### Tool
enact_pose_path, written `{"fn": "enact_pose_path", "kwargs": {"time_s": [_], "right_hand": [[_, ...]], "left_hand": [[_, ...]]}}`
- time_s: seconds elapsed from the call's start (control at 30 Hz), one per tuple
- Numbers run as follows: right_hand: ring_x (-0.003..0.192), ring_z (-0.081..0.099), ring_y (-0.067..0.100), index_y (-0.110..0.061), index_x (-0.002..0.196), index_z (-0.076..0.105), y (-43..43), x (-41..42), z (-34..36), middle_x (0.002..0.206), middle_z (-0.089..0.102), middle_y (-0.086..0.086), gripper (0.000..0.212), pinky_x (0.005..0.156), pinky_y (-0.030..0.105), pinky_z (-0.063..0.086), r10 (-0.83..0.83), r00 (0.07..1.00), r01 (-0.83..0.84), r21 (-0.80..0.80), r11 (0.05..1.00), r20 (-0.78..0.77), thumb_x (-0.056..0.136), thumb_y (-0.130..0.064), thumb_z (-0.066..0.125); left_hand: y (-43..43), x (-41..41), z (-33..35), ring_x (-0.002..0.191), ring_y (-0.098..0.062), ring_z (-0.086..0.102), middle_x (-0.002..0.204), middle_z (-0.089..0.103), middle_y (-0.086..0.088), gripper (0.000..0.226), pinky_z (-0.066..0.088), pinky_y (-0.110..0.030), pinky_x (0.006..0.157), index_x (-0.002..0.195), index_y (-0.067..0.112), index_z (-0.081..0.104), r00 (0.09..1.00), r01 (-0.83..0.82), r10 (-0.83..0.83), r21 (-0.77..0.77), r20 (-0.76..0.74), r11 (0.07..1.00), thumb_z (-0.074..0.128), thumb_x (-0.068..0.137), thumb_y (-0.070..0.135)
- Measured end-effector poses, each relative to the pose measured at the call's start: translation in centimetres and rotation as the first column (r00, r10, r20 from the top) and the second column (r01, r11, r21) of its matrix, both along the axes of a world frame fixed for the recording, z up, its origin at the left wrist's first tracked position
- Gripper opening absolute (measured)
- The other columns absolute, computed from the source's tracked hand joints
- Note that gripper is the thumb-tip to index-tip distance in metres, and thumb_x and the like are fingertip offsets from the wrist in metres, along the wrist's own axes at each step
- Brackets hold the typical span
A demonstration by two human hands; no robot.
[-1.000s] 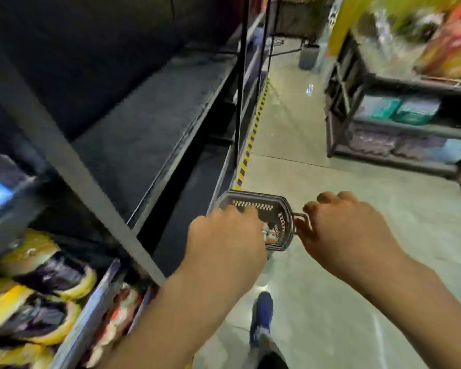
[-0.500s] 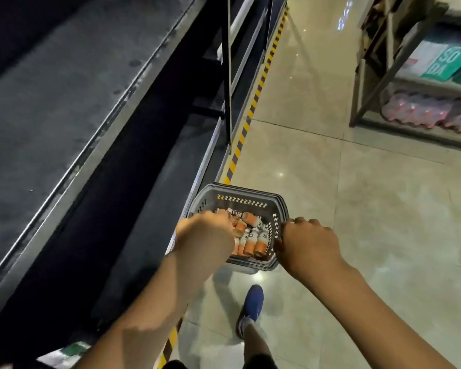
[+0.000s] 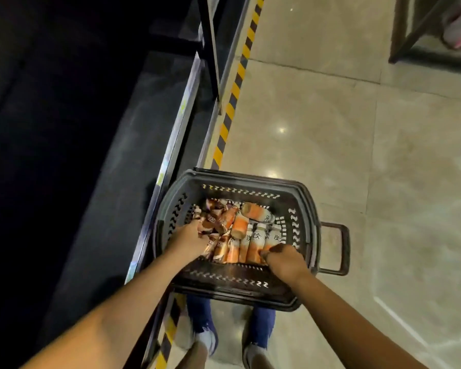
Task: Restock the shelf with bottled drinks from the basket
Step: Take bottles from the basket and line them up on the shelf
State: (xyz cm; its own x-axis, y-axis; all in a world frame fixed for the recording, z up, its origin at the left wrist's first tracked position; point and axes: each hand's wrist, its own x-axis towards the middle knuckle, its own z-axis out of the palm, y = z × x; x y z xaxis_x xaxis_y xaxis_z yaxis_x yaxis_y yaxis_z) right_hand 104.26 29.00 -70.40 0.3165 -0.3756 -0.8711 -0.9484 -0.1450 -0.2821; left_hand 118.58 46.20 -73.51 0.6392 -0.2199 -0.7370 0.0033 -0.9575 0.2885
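Grey plastic basket (image 3: 237, 177): it is sitting on the floor (image 3: 330, 129), just beside the front edge of the low shelf (image 3: 133, 145), with its handle (image 3: 343, 249) sticking out to the right.
Bottles (image 3: 250, 235): I am seeing a loose heap lying on their sides in the basket, orange-labelled ones to the right and brown-labelled ones to the left. Blur is keeping me from counting them.
Left hand (image 3: 189, 239): it is resting down in the brown-labelled side of the heap. Its fingers are hiding among the bottles, so I cannot tell whether they are grasping one or lying released.
Right hand (image 3: 285, 261): it is sitting at the near right corner of the heap, its fingers clenching round the near end of an orange bottle (image 3: 253, 251).
Shelf: dark boards are running along the left. I am making out no bottle on the parts showing, though much is lying in shadow.
Progress: I am judging this as the very start of a pick. Nothing is looking stocked and the heap is covering the basket's bottom, so nearly all the work is waiting.
Left to do: lifting bottles out, setting them on the shelf, and repeating until the basket is holding none.
Surroundings: yellow-and-black tape (image 3: 236, 91) is edging the shelf base, blue shoes (image 3: 200, 312) are showing below the basket, and another rack (image 3: 437, 62) is standing at the far right.
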Motion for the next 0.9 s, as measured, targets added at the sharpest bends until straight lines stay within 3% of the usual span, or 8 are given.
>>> {"fn": "enact_pose_path", "kwargs": {"time_s": [0.17, 0.3, 0.4, 0.53, 0.67, 0.77, 0.8, 0.9], "right_hand": [[0.085, 0.055, 0.023, -0.007, 0.104, 0.066, 0.7, 3.8, -18.2, 0.098, 0.064, 0.008, 0.027, 0.076, 0.027, 0.042, -0.082, 0.993, 0.085, 0.032, 0.996, -0.084, 0.094, -0.031, 0.059], [0.113, 0.061, 0.033, -0.001, 0.122, 0.060, 0.5, 7.9, -29.0, 0.118, 0.065, 0.016, 0.041, 0.089, 0.032, 0.047, -0.204, 0.972, 0.207, 0.011, 0.978, -0.119, 0.097, -0.033, 0.056], [0.112, 0.062, 0.033, -0.005, 0.120, 0.061, 0.6, 10.3, -35.0, 0.118, 0.066, 0.011, 0.046, 0.093, 0.032, 0.049, -0.300, 0.950, 0.306, 0.067, 0.950, -0.086, 0.094, -0.042, 0.057], [0.114, 0.061, 0.032, -0.010, 0.123, 0.063, 1.3, 11.9, -41.3, 0.130, 0.062, 0.006, 0.079, 0.101, 0.038, 0.050, -0.470, 0.878, 0.476, 0.066, 0.877, -0.096, 0.068, -0.067, 0.064], [0.116, 0.056, 0.039, -0.014, 0.136, 0.052, 2.1, 12.5, -43.1, 0.133, 0.054, 0.012, 0.125, 0.097, 0.052, 0.049, -0.646, 0.754, 0.645, -0.053, 0.762, -0.117, 0.040, -0.093, 0.052], [0.114, 0.058, 0.037, -0.009, 0.135, 0.054, 2.1, 12.6, -43.0, 0.131, 0.058, 0.014, 0.108, 0.093, 0.039, 0.049, -0.574, 0.810, 0.563, -0.119, 0.818, -0.115, 0.065, -0.091, 0.046], [0.114, 0.059, 0.037, -0.009, 0.132, 0.057, 1.9, 12.3, -43.2, 0.129, 0.061, 0.015, 0.109, 0.095, 0.040, 0.049, -0.521, 0.844, 0.512, -0.098, 0.853, -0.128, 0.063, -0.092, 0.044], [0.098, 0.068, 0.033, -0.017, 0.114, 0.068, 0.5, 10.9, -43.9, 0.114, 0.071, 0.013, 0.095, 0.099, 0.050, 0.051, -0.551, 0.831, 0.556, 0.182, 0.811, -0.083, 0.051, -0.087, 0.066]], "left_hand": [[-0.8, 3.5, -17.2, 0.089, -0.022, 0.061, 0.106, 0.067, -0.010, 0.014, 0.046, -0.027, 0.070, 0.102, 0.017, 0.057, 0.923, -0.384, 0.380, -0.148, -0.057, 0.911, 0.066, 0.091, 0.016], [-1.4, 4.8, -27.9, 0.103, -0.022, 0.060, 0.109, 0.062, -0.004, 0.032, 0.047, -0.031, 0.085, 0.117, 0.014, 0.056, 0.899, -0.437, 0.432, -0.197, -0.066, 0.878, 0.070, 0.088, 0.016], [-2.5, 4.8, -33.2, 0.112, -0.026, 0.060, 0.123, 0.060, -0.008, 0.039, 0.051, -0.031, 0.086, 0.123, 0.016, 0.056, 0.900, -0.424, 0.435, -0.251, -0.010, 0.870, 0.070, 0.088, 0.024], [-4.1, 4.2, -36.7, 0.117, -0.028, 0.053, 0.131, 0.048, -0.011, 0.053, 0.042, -0.030, 0.084, 0.131, 0.014, 0.055, 0.921, -0.363, 0.384, -0.217, 0.060, 0.906, 0.069, 0.087, 0.041], [-4.4, 4.6, -37.7, 0.115, -0.030, 0.056, 0.123, 0.059, -0.007, 0.063, 0.044, -0.035, 0.090, 0.130, 0.020, 0.053, 0.905, -0.405, 0.420, -0.180, 0.058, 0.897, 0.068, 0.081, 0.056], [-4.2, 4.8, -37.6, 0.117, -0.032, 0.056, 0.124, 0.060, -0.008, 0.066, 0.046, -0.041, 0.096, 0.134, 0.021, 0.045, 0.917, -0.392, 0.398, -0.148, 0.016, 0.908, 0.064, 0.083, 0.058], [-4.1, 4.7, -37.6, 0.116, -0.032, 0.056, 0.125, 0.060, -0.008, 0.068, 0.047, -0.042, 0.096, 0.135, 0.022, 0.044, 0.929, -0.362, 0.369, -0.143, 0.025, 0.921, 0.062, 0.083, 0.062], [-3.8, 4.7, -36.2, 0.102, -0.028, 0.061, 0.112, 0.062, -0.005, 0.070, 0.051, -0.040, 0.087, 0.132, 0.020, 0.045, 0.953, -0.294, 0.299, -0.090, 0.052, 0.952, 0.052, 0.084, 0.071]]}}
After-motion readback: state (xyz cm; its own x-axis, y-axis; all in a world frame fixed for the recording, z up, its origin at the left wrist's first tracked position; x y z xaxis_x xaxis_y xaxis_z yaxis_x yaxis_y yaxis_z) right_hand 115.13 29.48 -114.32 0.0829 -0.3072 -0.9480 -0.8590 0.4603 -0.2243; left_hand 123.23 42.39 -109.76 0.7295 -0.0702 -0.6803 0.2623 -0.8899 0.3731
